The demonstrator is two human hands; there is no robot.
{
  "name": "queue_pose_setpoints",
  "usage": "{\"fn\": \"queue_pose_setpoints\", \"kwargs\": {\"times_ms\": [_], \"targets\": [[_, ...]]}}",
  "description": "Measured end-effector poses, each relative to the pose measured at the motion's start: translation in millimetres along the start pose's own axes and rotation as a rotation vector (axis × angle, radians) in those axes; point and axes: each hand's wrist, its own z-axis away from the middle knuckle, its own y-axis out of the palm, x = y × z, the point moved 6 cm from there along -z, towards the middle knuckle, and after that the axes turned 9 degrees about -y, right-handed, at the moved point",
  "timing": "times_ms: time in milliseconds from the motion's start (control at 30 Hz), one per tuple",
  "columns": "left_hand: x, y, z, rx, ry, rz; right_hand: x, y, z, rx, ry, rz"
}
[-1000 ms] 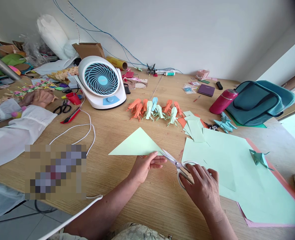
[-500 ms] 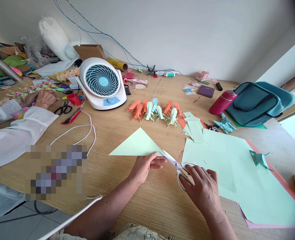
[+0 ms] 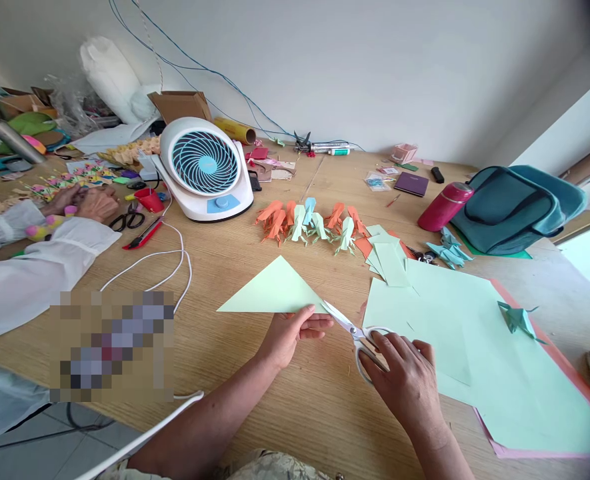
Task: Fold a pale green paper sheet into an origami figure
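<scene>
A pale green paper triangle (image 3: pixel 275 288) is pinched along its lower edge by my left hand (image 3: pixel 291 332), thumb on top and fingers beneath. My right hand (image 3: pixel 405 370) has its thumb and fingers through the handles of white-handled scissors (image 3: pixel 355 333). The blades point left and meet the right corner of the triangle. Beyond the triangle stand several folded paper figures (image 3: pixel 319 225) in orange, pale green and light blue. Right of the scissors lie large pale green sheets (image 3: pixel 425 320), with smaller cut pieces (image 3: pixel 391 260) at their far edge.
A white fan (image 3: pixel 205 170) stands at back left. Another person's hands (image 3: pixel 95 202) work at the far left, near black scissors (image 3: pixel 127 219) and a red cutter (image 3: pixel 143 235). A pink bottle (image 3: pixel 445 207) and a teal bag (image 3: pixel 512 210) stand at right. A white cable (image 3: pixel 187 263) crosses the table.
My hands, the triangle and the scissors hold nearly the same position. At the left, the other person's hands have shifted slightly.
</scene>
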Motion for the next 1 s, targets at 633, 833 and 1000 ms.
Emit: {"fn": "queue_pose_setpoints", "kwargs": {"times_ms": [633, 833, 1000], "targets": [[1.5, -1.0, -1.5, 0.036, 0.041, -0.030, 1.6, -2.4, -3.7, -0.018, 0.020, -0.010], [2.9, 0.9, -2.6, 0.055, 0.054, -0.044, 2.2, -1.9, -3.6, -0.009, 0.019, -0.004], [4.5, 1.3, -1.9, 0.049, 0.041, -0.030, 2.4, -1.8, -3.1, -0.013, 0.016, -0.002]]}}
